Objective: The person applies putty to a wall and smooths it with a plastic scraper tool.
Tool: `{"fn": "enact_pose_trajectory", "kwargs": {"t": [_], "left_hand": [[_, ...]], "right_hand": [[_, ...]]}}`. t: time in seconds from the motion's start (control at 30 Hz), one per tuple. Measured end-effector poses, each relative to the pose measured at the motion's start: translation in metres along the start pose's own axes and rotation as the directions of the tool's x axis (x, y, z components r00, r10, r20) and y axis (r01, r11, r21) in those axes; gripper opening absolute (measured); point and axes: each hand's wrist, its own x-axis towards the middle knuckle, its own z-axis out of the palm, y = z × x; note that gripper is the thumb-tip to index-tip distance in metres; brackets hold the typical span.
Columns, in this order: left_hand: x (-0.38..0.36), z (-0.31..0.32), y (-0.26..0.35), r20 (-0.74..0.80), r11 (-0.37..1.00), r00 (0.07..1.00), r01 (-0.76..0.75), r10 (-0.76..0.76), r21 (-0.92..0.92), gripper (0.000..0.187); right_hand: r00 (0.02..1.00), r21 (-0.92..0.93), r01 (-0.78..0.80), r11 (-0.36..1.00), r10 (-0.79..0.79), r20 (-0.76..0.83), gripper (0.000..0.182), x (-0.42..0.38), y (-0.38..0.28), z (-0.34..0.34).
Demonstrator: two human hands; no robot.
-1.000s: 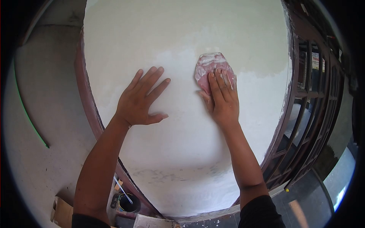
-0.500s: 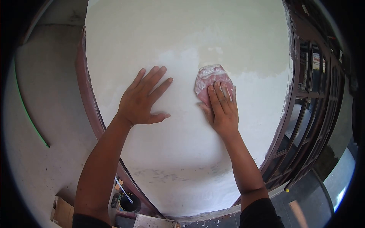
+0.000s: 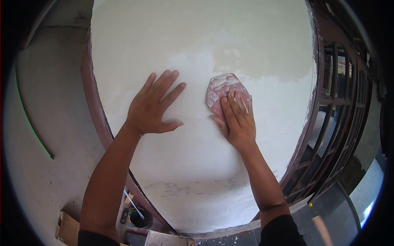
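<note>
My left hand [image 3: 154, 102] lies flat against the white-coated wall panel [image 3: 197, 151], fingers spread and holding nothing. To its right, my right hand [image 3: 238, 119] presses a pink-red pad [image 3: 219, 90], smeared with white residue, onto the same surface. Its fingers lie together over the pad's lower right part, and the thumb rests along the lower left edge. Above the pad the wall shows a greenish-grey patch [image 3: 262, 57]; around and below both hands it is whiter. Dark smudges [image 3: 197, 188] run across the lower wall.
A brown wooden frame [image 3: 96, 100] edges the wall on the left. Glazed wooden doors or windows [image 3: 332, 110] stand at the right. Low on the left are a black bucket [image 3: 139, 218] with a stick in it and a cardboard box [image 3: 67, 229]. Dark floor tiles [image 3: 328, 205] lie at lower right.
My right hand and the pad have slid slightly down and to the left on the wall. My left hand stays almost in place.
</note>
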Motion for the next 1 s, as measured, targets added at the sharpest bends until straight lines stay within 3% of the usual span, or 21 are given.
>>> {"fn": "enact_pose_trajectory", "kwargs": {"t": [0.1,0.2,0.43,0.57,0.7,0.87,1.0], "left_hand": [[0.000,-0.001,0.001,-0.009,1.000,1.000,0.000,0.000,-0.003,0.086],[0.000,-0.001,0.000,0.000,1.000,1.000,0.004,-0.004,-0.007,0.085],[-0.001,0.000,0.001,-0.012,1.000,1.000,0.008,-0.008,0.001,0.086],[-0.001,0.001,0.000,-0.011,1.000,1.000,0.005,-0.005,-0.007,0.086],[0.000,0.000,0.000,-0.004,1.000,1.000,-0.002,0.002,-0.006,0.086],[0.000,0.000,0.001,-0.006,1.000,1.000,-0.001,0.001,-0.005,0.084],[0.000,0.000,0.000,-0.021,1.000,1.000,-0.003,0.003,-0.004,0.082]], "right_hand": [[1.000,0.005,0.020,1.000,-0.020,-0.024,0.060,0.008,0.003,-0.001],[0.994,-0.002,-0.099,0.995,0.098,-0.049,0.058,0.035,0.010,0.007],[0.999,0.003,-0.044,0.999,0.044,-0.003,0.058,-0.017,-0.003,-0.004],[0.998,-0.029,-0.022,0.999,0.020,-0.062,0.060,0.013,0.005,-0.001],[0.991,-0.013,-0.095,0.995,0.094,-0.094,0.059,0.057,0.016,0.010],[0.999,-0.023,-0.041,0.999,0.041,-0.014,0.059,0.007,0.004,0.000],[0.997,-0.029,-0.009,1.000,0.007,-0.073,0.060,0.011,0.006,0.000]]}}
